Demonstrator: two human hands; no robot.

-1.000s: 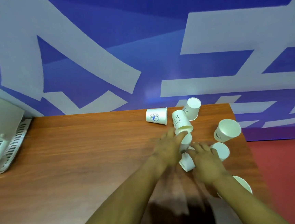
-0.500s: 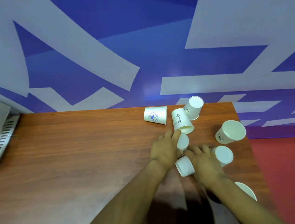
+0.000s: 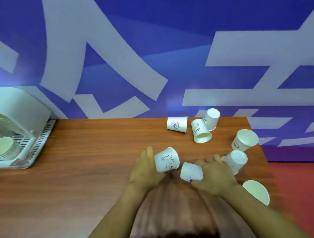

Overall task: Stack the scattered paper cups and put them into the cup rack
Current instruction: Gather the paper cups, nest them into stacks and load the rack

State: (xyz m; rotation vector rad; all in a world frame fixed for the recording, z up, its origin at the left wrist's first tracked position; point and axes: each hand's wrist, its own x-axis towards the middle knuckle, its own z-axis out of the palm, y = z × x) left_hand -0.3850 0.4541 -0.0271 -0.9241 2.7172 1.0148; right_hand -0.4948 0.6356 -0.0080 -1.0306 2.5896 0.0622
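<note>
Smooth tapered paper cups gripped mid-frame – bear-print cup (image 3: 166,159) in left hand (image 3: 145,169), plain cup (image 3: 191,171) in right hand (image 3: 213,176) – slotted white cup rack (image 3: 32,146) far left holding stacked cups (image 3: 2,149).

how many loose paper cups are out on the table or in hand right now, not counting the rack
8. One in the left hand, one in the right hand, three at the table's far edge, three along its right edge. The rack holds a separate stack; hands may hide more.

Two bare forearms, no sleeves; left hand (image 3: 147,170) and right hand (image 3: 213,174) ungloved, no rings.
</note>
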